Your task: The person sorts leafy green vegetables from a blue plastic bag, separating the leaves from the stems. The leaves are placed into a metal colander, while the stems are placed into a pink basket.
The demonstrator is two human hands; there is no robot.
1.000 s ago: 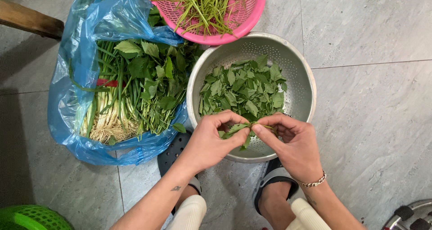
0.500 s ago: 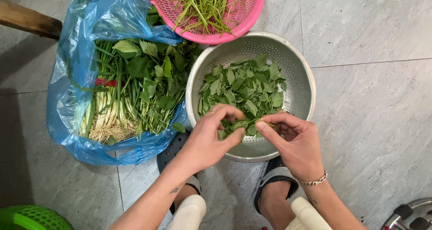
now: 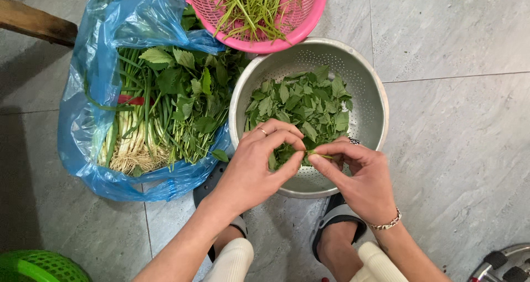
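A metal colander (image 3: 369, 89) on the grey tile floor holds a heap of picked green leaves (image 3: 301, 108). Over its near rim, my left hand (image 3: 254, 169) and my right hand (image 3: 361, 177) meet, both pinching a small green herb sprig (image 3: 314, 152) between fingertips. My left hand wears a ring, my right wrist a bracelet. To the left, a blue plastic bag (image 3: 88, 94) lies open with bundled leafy herbs and white-rooted greens (image 3: 160, 111). A pink basket (image 3: 276, 36) of stripped green stems sits at the top, overlapping the colander's far rim.
My feet in sandals (image 3: 337, 218) rest just below the colander. A wooden leg (image 3: 33, 22) shows at upper left, a green basket (image 3: 38, 265) at lower left, and a grey object (image 3: 505, 262) at lower right.
The hands have closed in together over the sprig; leafy bits seen between them earlier are now mostly hidden or dropped. The hands stay over the colander's near rim.
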